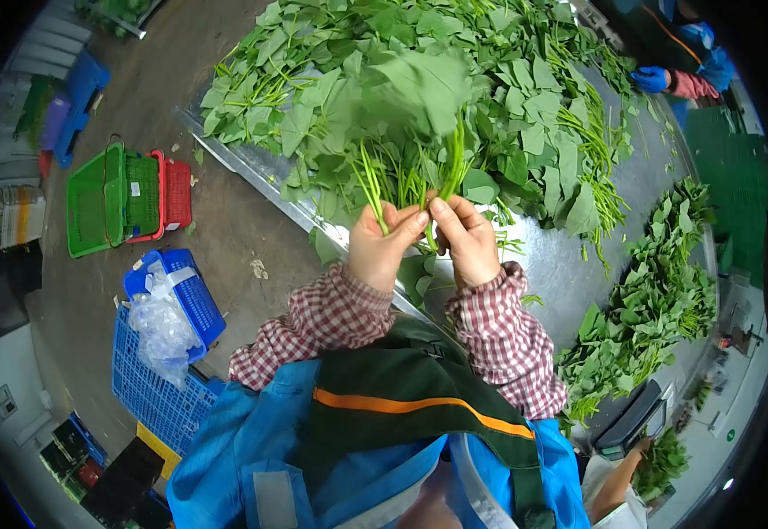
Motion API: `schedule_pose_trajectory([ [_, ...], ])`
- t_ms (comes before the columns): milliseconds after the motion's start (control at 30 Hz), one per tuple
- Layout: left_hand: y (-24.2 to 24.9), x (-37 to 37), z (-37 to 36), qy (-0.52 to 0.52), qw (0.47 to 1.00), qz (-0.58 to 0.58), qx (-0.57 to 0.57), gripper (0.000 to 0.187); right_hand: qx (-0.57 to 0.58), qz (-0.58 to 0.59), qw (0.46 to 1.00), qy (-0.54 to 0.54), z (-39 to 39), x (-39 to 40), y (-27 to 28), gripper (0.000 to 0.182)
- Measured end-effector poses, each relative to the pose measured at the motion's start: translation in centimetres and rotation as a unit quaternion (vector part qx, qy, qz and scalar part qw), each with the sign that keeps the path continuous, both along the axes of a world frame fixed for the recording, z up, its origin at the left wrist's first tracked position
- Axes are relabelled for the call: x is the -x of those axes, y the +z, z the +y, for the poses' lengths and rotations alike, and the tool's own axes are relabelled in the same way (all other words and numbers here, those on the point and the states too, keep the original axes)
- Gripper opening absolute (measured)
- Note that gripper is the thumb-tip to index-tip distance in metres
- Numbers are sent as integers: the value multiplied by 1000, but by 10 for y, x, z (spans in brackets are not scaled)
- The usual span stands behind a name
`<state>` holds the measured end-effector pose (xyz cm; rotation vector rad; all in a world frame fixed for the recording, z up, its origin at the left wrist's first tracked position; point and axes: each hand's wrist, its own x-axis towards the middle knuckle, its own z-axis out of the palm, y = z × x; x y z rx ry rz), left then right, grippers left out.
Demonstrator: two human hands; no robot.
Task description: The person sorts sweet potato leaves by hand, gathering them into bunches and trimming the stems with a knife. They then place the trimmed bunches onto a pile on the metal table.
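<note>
My left hand (385, 242) is closed on a few green stems of leafy greens (371, 185) that stick up past its thumb. Close beside it, almost touching at the thumbs, my right hand (467, 238) pinches another small bunch of stems (454, 167). Broad leaves at the top of the stems are blurred by motion. Just beyond both hands, a large heap of the same leafy greens (534, 97) covers much of the metal table (560, 273). Stem ends inside the fists are partly hidden by my fingers.
A long row of greens (657, 300) lies along the table's right side. On the floor at left are green (93, 203) and red baskets (177, 194), a blue basket (194, 304) and clear plastic bags (162, 326). A co-worker's blue-gloved hand (651, 79) shows upper right; another person (617, 494) is lower right.
</note>
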<state>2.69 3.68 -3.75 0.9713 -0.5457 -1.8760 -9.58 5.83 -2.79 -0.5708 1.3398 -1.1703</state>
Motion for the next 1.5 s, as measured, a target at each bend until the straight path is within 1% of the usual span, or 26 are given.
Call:
schedule_pose_trajectory([
  [67,-1,-1,3,5,998,-57,27,25,-19,-80,996,-35,0,-4,-3,30],
  [100,-3,0,5,33,998,-18,55,25,-42,-112,988,-96,0,-4,-2,29],
  [167,-7,-1,16,-44,998,-33,39,25,-89,-175,956,-220,-1,-5,0,27],
  [233,-5,-6,33,-167,981,-101,6,25,-43,-161,934,-317,0,36,-28,24],
  [267,-14,-14,41,-233,969,-81,5,23,16,-83,947,-311,4,55,-25,23],
  [333,-37,-32,38,-250,948,-196,23,20,0,105,973,-204,16,77,-18,23],
  [400,-37,-38,35,-148,941,-288,101,22,-97,277,954,-65,27,69,-5,26],
  [467,-40,-34,34,-110,957,-246,108,24,-97,355,924,102,33,27,-13,26],
  [533,-52,-27,31,-138,986,-74,48,26,69,390,898,191,42,-17,-41,23],
  [633,-52,-46,13,-61,987,-102,-105,28,-5,299,946,125,26,0,-40,23],
  [667,-41,-52,5,-32,980,-103,-167,29,-24,350,936,32,17,21,-51,24],
  [700,-33,-57,1,-43,989,-78,-115,32,-36,349,936,-19,2,43,-57,25],
  [767,-15,-53,-8,-59,997,-45,3,31,-83,434,896,46,-21,56,-79,27],
  [800,-6,-50,-15,-67,995,-28,70,31,-54,300,951,42,-27,50,-90,26],
  [867,3,-46,-23,-31,989,-92,110,22,15,292,956,-15,-23,38,-65,23],
  [900,4,-48,-25,-17,989,-109,101,20,-37,158,984,-73,-19,32,-36,19],
  [933,3,-51,-25,-6,987,-129,91,17,-24,118,989,-87,-16,39,-37,16],
  [967,-32,-65,-26,-124,989,-72,20,18,-55,87,991,-83,-12,50,-50,16],
  [1000,-35,-64,-20,-107,990,-51,-79,20,-85,57,991,-83,-10,54,-54,15],
  [1067,-37,-55,-28,-57,966,-4,-252,25,-49,62,996,-39,2,48,-27,17],
  [1100,-34,-62,-27,-95,969,65,-216,34,-28,54,998,-30,5,48,-22,16],
  [1233,-3,-38,-30,-105,991,-39,-77,47,26,105,994,-26,21,39,-21,14],
  [1267,-5,-33,-25,-117,991,-21,-63,43,48,90,994,-28,23,29,-7,15],
  [1333,-21,-18,-14,-150,988,9,-34,36,48,189,981,14,29,14,-14,14],
  [1400,-32,-6,-7,-191,980,46,-39,31,53,170,984,-9,28,-4,-21,13],
  [1500,-31,-4,-3,-128,991,17,-30,26,91,100,990,-45,39,-17,-22,13],
])
